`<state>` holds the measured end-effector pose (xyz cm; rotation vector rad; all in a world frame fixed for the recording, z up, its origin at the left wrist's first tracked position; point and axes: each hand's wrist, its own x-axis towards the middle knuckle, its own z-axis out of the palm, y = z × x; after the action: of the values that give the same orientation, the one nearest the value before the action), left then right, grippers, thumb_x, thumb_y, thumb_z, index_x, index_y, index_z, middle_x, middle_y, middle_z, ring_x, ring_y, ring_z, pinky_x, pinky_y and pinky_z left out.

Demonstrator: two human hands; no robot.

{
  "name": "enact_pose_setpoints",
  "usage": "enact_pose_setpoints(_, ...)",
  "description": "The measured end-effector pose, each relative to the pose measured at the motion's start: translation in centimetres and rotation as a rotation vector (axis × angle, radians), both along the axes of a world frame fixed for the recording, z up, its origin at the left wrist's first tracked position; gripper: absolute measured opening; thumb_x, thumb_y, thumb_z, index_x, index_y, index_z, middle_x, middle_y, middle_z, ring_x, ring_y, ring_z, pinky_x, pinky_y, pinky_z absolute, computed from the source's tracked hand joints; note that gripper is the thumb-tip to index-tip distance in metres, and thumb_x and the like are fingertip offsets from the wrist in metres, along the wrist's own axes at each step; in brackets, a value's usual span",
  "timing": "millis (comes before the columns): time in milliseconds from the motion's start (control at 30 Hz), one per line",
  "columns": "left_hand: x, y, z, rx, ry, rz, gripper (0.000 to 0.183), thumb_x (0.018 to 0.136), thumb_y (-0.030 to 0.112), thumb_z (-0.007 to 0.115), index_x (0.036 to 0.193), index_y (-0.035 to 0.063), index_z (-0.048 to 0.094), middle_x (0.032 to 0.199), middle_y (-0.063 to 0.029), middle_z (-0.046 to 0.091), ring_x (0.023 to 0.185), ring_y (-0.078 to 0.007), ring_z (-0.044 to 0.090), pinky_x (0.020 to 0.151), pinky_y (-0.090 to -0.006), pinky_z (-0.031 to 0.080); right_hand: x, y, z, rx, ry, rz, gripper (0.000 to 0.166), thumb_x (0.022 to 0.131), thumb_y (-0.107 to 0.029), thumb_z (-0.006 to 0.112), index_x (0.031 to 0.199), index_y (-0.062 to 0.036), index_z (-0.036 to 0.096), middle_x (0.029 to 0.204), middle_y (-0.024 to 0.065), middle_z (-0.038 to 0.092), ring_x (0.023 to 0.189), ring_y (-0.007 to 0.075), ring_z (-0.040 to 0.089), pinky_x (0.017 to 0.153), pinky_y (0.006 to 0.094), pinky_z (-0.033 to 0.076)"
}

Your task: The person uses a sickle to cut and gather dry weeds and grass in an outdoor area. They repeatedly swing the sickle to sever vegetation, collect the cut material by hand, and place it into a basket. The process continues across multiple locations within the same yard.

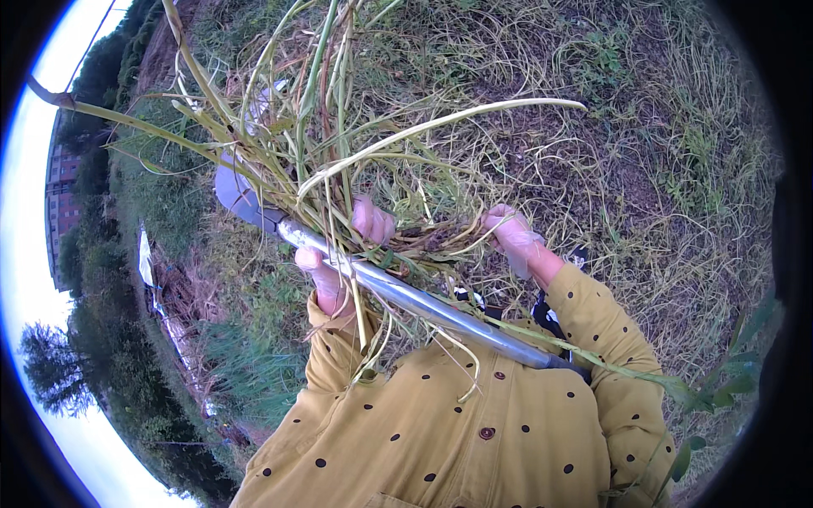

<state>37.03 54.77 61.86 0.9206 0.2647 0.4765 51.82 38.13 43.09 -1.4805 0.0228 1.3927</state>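
Note:
My left hand (372,221), in a thin clear plastic glove, is closed around a bundle of long green and tan plant stalks (289,171). A shiny metal pole (413,298) crosses between its thumb and fingers, with a smooth grey-blue end piece (235,187); the kind of tool cannot be told. The pole slants down to my right forearm. In a similar glove, my right hand (513,240) grips the brownish gathered end of the stalks (441,241). Loose stalks fan out beyond my left hand, and a few hang over the pole. The palms are hidden.
Matted dry stems and grass (603,190) cover the ground ahead and at right. A leafy green plant (730,374) stands near my right elbow. Pale sheeting (146,257) lies at left, with trees (120,355) and a reddish building (62,197) beyond. Shoes show partly below my hands.

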Motion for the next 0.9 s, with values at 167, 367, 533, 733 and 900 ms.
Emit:
enact_pose_setpoints(167, -0.1, 0.7, -0.2, -0.063, -0.057, -0.072, 0.056, 0.057, 0.051, 0.072, 0.081, 0.0042, 0.050, 0.070, -0.0037, 0.044, 0.062, -0.0184, 0.039, 0.059, -0.0335, 0.026, 6.0, -7.3, -7.0, 0.086, 0.475, -0.541, 0.021, 0.098, -0.028, 0.054, 0.081, -0.0157, 0.050, 0.063, -0.0047, 0.047, 0.047, 0.0067, 0.038, 0.038, 0.0191, 0.028)
enact_pose_setpoints(367, -2.2, 1.5, -1.4, -0.101, 0.282, 0.097, 0.076, 0.061, 0.026, 0.075, 0.124, -0.0082, 0.050, 0.108, -0.0184, 0.061, 0.089, -0.0304, 0.062, 0.086, -0.0433, 0.052, 12.6, -16.6, -5.9, 0.017, 0.085, -0.826, 0.021, 0.099, -0.036, 0.052, 0.090, -0.0161, 0.054, 0.065, -0.0061, 0.043, 0.049, 0.0039, 0.035, 0.038, 0.0174, 0.025)
enact_pose_setpoints(533, -1.9, 2.0, -2.5, 0.332, 0.519, 0.196, 0.056, 0.064, 0.018, 0.081, 0.111, -0.0005, 0.057, 0.095, -0.0071, 0.061, 0.083, -0.0178, 0.058, 0.079, -0.0323, 0.047, 12.8, -18.4, 2.5, -0.047, -0.039, -0.680, 0.023, 0.095, -0.029, 0.060, 0.111, -0.0132, 0.059, 0.063, -0.0090, 0.040, 0.048, 0.0019, 0.033, 0.038, 0.0167, 0.022)
enact_pose_setpoints(733, -0.5, 1.2, -0.5, 0.789, 0.765, 0.307, 0.035, 0.067, 0.015, 0.079, 0.094, 0.0052, 0.060, 0.075, -0.0028, 0.058, 0.067, -0.0119, 0.053, 0.064, -0.0292, 0.046, 10.7, -21.0, 4.0, 0.142, 0.257, -0.756, 0.014, 0.096, -0.023, 0.061, 0.102, -0.0107, 0.058, 0.065, -0.0078, 0.046, 0.051, 0.0009, 0.039, 0.039, 0.0140, 0.027)
enact_pose_setpoints(900, -3.6, 3.0, -3.0, 1.618, 0.866, 0.519, 0.036, 0.065, 0.020, 0.080, 0.096, 0.0093, 0.067, 0.082, -0.0134, 0.064, 0.072, -0.0309, 0.064, 0.065, -0.0403, 0.052, 5.5, -16.4, 6.7, 0.117, 0.317, -0.687, 0.021, 0.095, -0.023, 0.063, 0.110, -0.0101, 0.056, 0.073, -0.0035, 0.051, 0.060, 0.0029, 0.048, 0.043, 0.0125, 0.033)
